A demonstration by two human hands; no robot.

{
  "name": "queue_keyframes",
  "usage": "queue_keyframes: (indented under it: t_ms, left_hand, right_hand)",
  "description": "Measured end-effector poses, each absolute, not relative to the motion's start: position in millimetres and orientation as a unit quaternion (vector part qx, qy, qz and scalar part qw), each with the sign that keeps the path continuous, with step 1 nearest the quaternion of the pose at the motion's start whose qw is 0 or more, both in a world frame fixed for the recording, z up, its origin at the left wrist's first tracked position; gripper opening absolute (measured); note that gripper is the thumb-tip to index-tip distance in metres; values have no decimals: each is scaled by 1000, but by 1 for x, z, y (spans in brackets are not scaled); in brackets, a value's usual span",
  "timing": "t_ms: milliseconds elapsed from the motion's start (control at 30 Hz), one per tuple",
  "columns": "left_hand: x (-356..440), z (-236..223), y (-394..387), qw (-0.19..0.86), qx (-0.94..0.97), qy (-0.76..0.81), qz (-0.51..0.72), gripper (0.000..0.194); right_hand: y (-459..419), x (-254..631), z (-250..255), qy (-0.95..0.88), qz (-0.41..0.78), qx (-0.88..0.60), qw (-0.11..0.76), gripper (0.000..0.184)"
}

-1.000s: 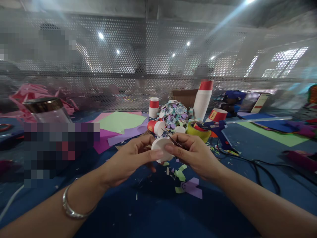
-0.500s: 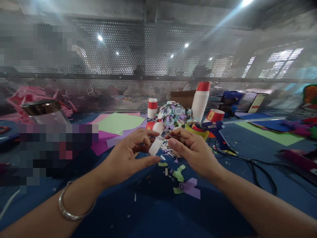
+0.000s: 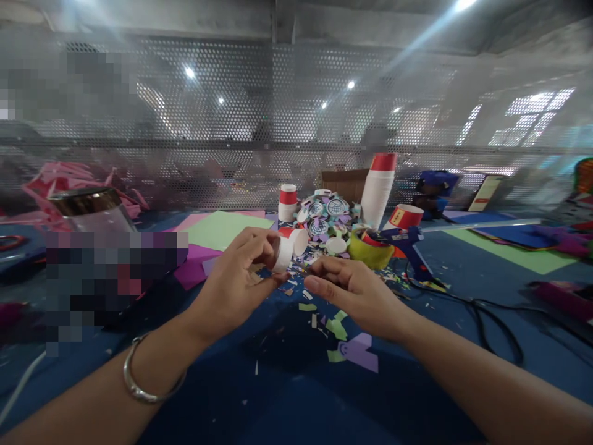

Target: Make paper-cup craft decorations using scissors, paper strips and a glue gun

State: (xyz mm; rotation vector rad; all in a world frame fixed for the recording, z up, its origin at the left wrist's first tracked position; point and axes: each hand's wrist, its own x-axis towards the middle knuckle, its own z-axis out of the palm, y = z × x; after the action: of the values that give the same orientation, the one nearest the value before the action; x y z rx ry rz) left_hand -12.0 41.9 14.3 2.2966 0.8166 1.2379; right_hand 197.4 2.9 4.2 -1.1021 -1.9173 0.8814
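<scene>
1. Head view: the left hand [image 3: 222, 293] pinches a short white round piece [image 3: 283, 254] between thumb and fingers, tilted and raised above the surface. The right hand [image 3: 364, 300] is just beside it, fingers curled and thumb near them; a thin dark sliver shows by the fingertips, but I cannot tell whether they grip it.

2. The piece looks light and thin-walled, so a gentle pinch at the rim should steady it without denting it. Small turns from the left fingers would suit it, with the right hand close and the worked edge in sight.

3. The blue tabletop [image 3: 278, 408] bears paper scraps [image 3: 338, 327] below the hands. Beyond them are a heap of decorated discs [image 3: 319, 213], a tall cup stack [image 3: 377, 194] and a yellow bowl [image 3: 370, 252]. A blue glue gun [image 3: 417, 253] stands beside the bowl, its black cord [image 3: 482, 321] trailing right; sleeves and wrists are best kept off its nozzle, in case it is hot.

4. Behind, a perforated metal screen [image 3: 208, 123] spans the room under bright lamps, with windows [image 3: 532, 114] at the right.
</scene>
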Motion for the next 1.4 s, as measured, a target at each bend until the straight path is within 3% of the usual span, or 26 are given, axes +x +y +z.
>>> queue_keyframes:
  t_ms: [400,633,1133,1400]
  left_hand:
    - [-12,15,39,157,845,313,404,20]
    - [-14,17,36,202,838,318,396,23]
    - [-11,18,34,189,837,318,403,19]
    - [-11,19,29,77,854,313,409,22]
  right_hand:
    - [0,196,8,-745,340,-454,351,36]
    - [0,196,9,-744,342,-457,347,34]
    - [1,196,7,-746,354,-445,347,38]
    - [0,198,9,-748,357,-439,347,38]
